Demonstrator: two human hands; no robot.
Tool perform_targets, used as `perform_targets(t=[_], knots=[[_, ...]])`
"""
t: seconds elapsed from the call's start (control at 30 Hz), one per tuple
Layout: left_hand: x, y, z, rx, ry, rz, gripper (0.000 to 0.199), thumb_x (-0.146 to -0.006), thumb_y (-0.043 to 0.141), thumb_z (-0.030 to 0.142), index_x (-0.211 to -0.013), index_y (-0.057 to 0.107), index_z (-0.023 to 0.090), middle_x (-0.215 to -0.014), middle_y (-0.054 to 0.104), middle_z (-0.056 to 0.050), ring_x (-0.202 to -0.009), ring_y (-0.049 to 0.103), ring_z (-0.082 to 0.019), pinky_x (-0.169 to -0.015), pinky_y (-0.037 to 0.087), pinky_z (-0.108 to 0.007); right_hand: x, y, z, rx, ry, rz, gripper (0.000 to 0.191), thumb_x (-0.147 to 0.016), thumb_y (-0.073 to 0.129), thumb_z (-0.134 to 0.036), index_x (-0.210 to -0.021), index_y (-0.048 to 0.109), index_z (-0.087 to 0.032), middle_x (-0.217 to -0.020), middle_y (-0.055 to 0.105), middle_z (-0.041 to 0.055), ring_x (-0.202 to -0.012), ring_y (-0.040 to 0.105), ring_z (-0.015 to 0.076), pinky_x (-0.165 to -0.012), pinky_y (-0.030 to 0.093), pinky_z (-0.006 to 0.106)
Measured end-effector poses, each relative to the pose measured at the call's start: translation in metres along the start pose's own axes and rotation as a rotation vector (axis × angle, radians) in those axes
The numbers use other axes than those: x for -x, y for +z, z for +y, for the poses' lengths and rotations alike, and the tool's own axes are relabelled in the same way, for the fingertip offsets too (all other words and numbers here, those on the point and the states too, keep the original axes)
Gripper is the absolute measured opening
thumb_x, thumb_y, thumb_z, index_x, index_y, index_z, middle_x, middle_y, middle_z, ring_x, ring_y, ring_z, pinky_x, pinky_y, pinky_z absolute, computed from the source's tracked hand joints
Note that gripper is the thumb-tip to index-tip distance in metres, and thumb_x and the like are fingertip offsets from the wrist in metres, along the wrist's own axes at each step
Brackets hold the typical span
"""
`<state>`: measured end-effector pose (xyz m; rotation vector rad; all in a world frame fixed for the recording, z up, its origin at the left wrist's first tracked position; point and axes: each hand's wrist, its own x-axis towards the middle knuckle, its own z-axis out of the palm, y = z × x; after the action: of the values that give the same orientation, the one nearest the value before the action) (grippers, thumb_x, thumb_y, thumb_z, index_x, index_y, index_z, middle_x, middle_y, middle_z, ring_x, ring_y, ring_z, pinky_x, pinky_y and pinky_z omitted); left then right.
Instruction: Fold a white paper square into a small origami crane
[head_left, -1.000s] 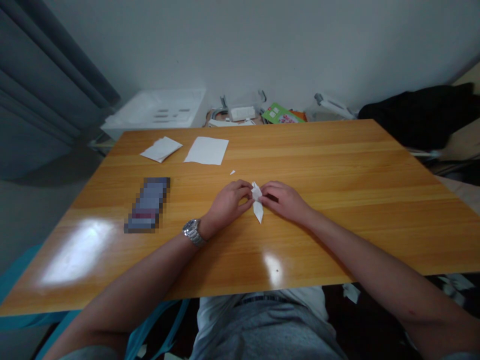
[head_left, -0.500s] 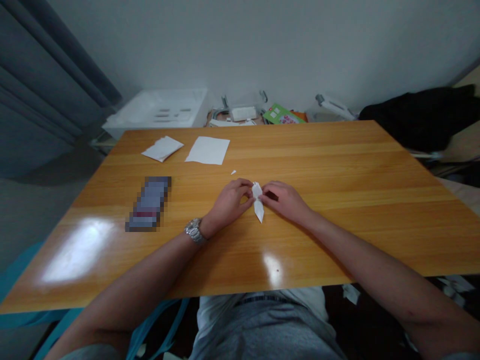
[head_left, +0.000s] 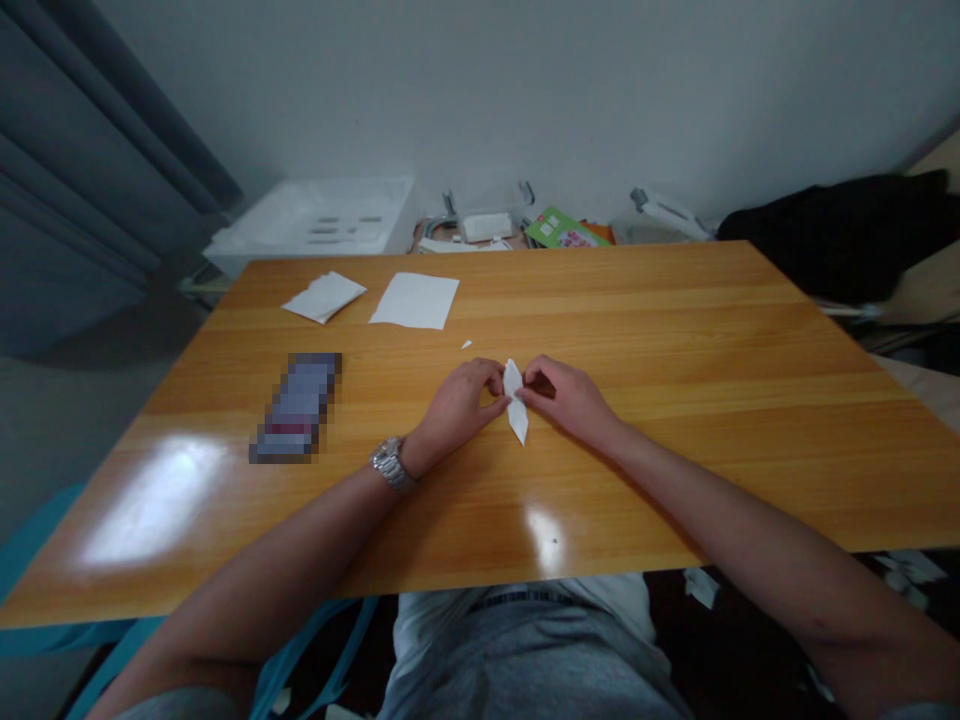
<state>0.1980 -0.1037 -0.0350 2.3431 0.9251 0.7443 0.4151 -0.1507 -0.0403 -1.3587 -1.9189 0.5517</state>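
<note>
Between my hands is a small folded white paper [head_left: 517, 418], narrow at its middle with a pointed end toward me and another away from me. My left hand [head_left: 471, 393] pinches its left side near the narrow middle, thumb and fingers curled in. From the right, my right hand [head_left: 564, 390] grips the same middle between thumb and fingertips. The exact finger contact is partly hidden. Just beyond my left hand lies a tiny white paper scrap [head_left: 467, 344].
On the wooden table [head_left: 645, 320], a flat white sheet [head_left: 417, 301] and a stack of folded paper [head_left: 325, 297] lie at the back left. A blurred-out phone-shaped object [head_left: 300, 405] is at left. Behind the table stand a white tray [head_left: 307, 225] and a green booklet [head_left: 559, 228].
My right fingers have shifted slightly, lifting off the far end of the folded paper, whose far tip now looks more pointed. My left hand has hardly moved.
</note>
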Motion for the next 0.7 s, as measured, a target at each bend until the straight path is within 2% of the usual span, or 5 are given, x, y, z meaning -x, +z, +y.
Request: perform_targets(t=[0.23,0.47,0.6,0.7], knots=[[0.0013,0.0002,0.0002,-0.037,-0.011,0.007,0.012,-0.09,0.071,0.02,-0.093,0.059,0.02,-0.102,0.068,-0.004,-0.097,0.063,-0.022,-0.09,0.05,-0.037,-0.0012,-0.0002,0.0019,0.103,-0.117,0.023,0.008,-0.094,0.07,-0.026,-0.095,0.063,-0.023,-0.092,0.068,0.0042,-0.086,0.062,0.0217,-0.078,0.046,0.033],[0.0028,0.0031,-0.0055,-0.039,0.036,0.074,0.012,-0.09,0.071,0.02,-0.097,0.062,0.02,-0.116,0.064,-0.008,-0.111,0.061,-0.024,-0.1,0.049,-0.04,-0.0008,-0.0024,0.0037,0.206,-0.206,0.006,0.011,-0.098,0.066,-0.03,-0.092,0.065,-0.021,-0.099,0.067,0.0078,-0.093,0.062,0.0231,-0.083,0.048,0.035],[0.0024,0.0025,-0.0047,-0.048,0.038,0.082,0.013,-0.091,0.07,0.021,-0.101,0.061,0.02,-0.113,0.064,-0.007,-0.107,0.061,-0.023,-0.099,0.05,-0.038,-0.0003,-0.0025,0.0046,0.235,-0.215,0.004,0.012,-0.099,0.065,-0.03,-0.091,0.066,-0.021,-0.105,0.068,0.0093,-0.098,0.063,0.024,-0.086,0.049,0.037],[0.0016,0.0009,-0.0021,-0.049,0.028,0.079,0.013,-0.092,0.069,0.022,-0.099,0.059,0.02,-0.105,0.063,-0.005,-0.1,0.06,-0.022,-0.093,0.05,-0.037,0.0001,-0.0035,0.0021,0.237,-0.19,0.008,0.014,-0.098,0.066,-0.031,-0.088,0.065,-0.021,-0.103,0.067,0.0084,-0.095,0.063,0.0235,-0.084,0.049,0.036]])
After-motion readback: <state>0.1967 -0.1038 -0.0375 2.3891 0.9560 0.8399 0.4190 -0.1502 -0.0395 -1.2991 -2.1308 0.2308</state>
